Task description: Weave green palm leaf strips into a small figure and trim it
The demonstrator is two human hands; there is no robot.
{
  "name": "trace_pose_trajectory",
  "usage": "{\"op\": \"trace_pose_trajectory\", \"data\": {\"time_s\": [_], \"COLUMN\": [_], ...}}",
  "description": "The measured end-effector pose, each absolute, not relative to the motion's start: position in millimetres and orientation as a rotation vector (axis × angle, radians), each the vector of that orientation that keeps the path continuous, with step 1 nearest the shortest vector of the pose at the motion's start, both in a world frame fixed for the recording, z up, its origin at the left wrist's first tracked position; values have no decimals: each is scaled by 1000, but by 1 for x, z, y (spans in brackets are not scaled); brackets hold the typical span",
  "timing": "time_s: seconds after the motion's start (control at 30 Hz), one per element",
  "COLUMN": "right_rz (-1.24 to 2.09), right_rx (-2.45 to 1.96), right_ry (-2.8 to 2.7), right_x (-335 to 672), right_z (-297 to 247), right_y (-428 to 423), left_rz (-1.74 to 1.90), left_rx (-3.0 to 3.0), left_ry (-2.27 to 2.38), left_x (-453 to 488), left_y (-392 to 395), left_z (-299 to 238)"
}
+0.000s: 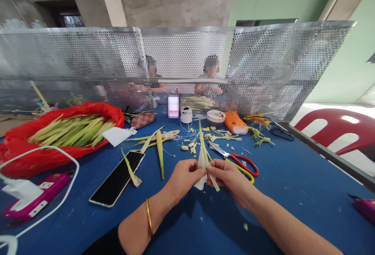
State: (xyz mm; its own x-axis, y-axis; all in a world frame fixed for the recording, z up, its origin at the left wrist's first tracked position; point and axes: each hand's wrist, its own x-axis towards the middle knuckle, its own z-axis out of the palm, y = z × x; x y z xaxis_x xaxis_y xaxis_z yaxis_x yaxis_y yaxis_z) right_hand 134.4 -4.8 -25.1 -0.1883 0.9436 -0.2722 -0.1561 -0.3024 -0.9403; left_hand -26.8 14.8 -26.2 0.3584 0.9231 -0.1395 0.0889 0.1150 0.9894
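Both hands meet over the table in front of me, at a long pale husk leaf with a white, wide lower end and a thin green tip pointing away. My left hand pinches its left side between thumb and fingers. On the right side, my right hand has thumb and fingers closed on narrow folded strips of the same husk, whose cut ends stick out below. Just beyond the right hand lie scissors with red and yellow handles. Small husk scraps are scattered past the fingertips.
A red bag full of husk leaves stands at left, near a black phone and a purple power strip with a white cable. Thread spool, tape roll and orange packet line the back, before a perforated metal screen.
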Motion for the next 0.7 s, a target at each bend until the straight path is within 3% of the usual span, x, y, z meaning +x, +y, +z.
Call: {"op": "trace_pose_trajectory", "data": {"time_s": [0.43, 0.7], "right_rz": [1835, 1654], "right_rx": [-1094, -1172], "right_ry": [-862, -1058], "right_x": [139, 135], "right_z": [-20, -23], "right_y": [-5, -7], "left_rz": [765, 739], "left_rx": [1207, 1245], "left_ry": [1004, 991], "left_x": [-31, -30], "left_y": [18, 14], "left_z": [-21, -20]}}
